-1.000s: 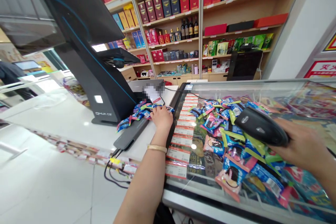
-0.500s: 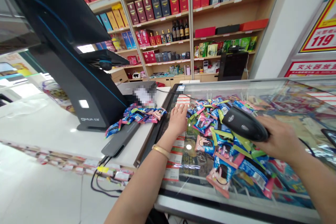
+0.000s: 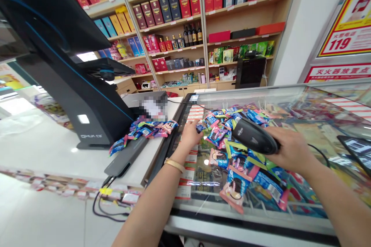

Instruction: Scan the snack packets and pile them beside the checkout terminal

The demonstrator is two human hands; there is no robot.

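A heap of small snack packets [image 3: 246, 162] in blue, pink and green lies on the glass counter top [image 3: 292, 96]. My left hand [image 3: 189, 134] reaches to the heap's left edge, and its fingers close on a small blue packet [image 3: 200, 127]. My right hand [image 3: 290, 148] grips a black barcode scanner [image 3: 253, 136] just above the heap, its head pointing left. A second, smaller pile of packets [image 3: 145, 129] lies on the white counter beside the black register stand [image 3: 84, 96].
A keyboard-like grey device [image 3: 124, 158] and cables [image 3: 101, 204] sit at the white counter's edge. Price labels [image 3: 188, 162] line the glass case's left side. Shelves of boxed goods and bottles [image 3: 179, 27] fill the back wall. A dark screen [image 3: 358, 150] is at far right.
My left hand left the smaller pile by the register and moved right to the heap on the glass. My right hand with the scanner shifted left, nearer the left hand.
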